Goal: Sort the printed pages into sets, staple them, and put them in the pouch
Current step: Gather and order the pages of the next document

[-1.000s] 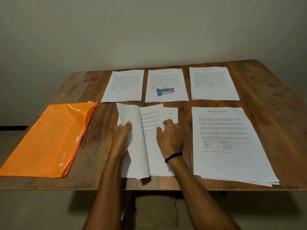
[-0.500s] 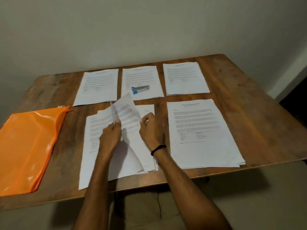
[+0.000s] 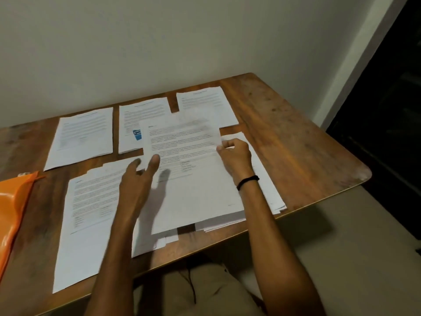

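Now | right hand (image 3: 235,156) fingers pinching printed page (image 3: 193,185) | left hand (image 3: 136,183) fingers spread at its left edge

One sheet (image 3: 193,179) now over right pile (image 3: 270,190)

Three sets are laid in a row along the far side of the desk (image 3: 284,133): left set (image 3: 84,135), middle set (image 3: 136,117), right set (image 3: 205,103), with the stapler (image 3: 137,134) on the middle one. Nearer, a left stack (image 3: 91,213) and a right stack (image 3: 266,179) are placed side by side, the pouch (image 3: 11,206) at the desk's left edge. A single sheet (image 3: 189,167) is held over the right stack by the right hand (image 3: 235,156), its far edge overlapping the middle set and the stapler.
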The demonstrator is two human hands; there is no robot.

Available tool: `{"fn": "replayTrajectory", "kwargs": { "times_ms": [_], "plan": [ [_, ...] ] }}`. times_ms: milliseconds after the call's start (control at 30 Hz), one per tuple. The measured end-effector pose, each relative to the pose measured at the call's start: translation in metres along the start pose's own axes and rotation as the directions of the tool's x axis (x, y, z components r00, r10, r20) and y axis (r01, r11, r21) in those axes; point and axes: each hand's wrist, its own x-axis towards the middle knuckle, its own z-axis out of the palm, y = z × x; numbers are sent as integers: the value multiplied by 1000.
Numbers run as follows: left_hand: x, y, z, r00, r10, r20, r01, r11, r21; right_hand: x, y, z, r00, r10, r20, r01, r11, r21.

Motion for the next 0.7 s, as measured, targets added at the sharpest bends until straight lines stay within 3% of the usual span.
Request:
{"fn": "replayTrajectory", "kwargs": {
  "times_ms": [67, 133, 233, 300, 500, 600, 700],
  "plan": [
    [1, 5, 14, 998, 39, 52, -36, 997, -62, 4, 12, -7, 1000, -15, -10, 14, 995, -97],
    [2, 3, 23, 993, 103, 63, -104, 995, 3, 8, 22, -16, 994, -66, -84, 43, 966, -253],
    [3, 1, 26, 994, 103, 39, -104, 994, 26, 17, 35, -28, 975, -30, -220, -114, 782, -613],
    [5, 0, 25, 995, 94, 21, -95, 995, 43, 20, 42, -33, 970, 26, -241, -193, 683, -705],
    [7, -6, 23, 998, 57, 6, -57, 993, 100, 22, 43, -33, 992, -8, -126, -82, 716, -693],
    [5, -7, 25, 998, 62, 16, -63, 992, 112, 28, 40, -36, 999, 35, 9, -27, 899, -438],
    [3, -8, 25, 998, 56, 20, -58, 992, 113, 31, 30, -53, 998, 36, -59, -53, 948, -314]
  ]
}}
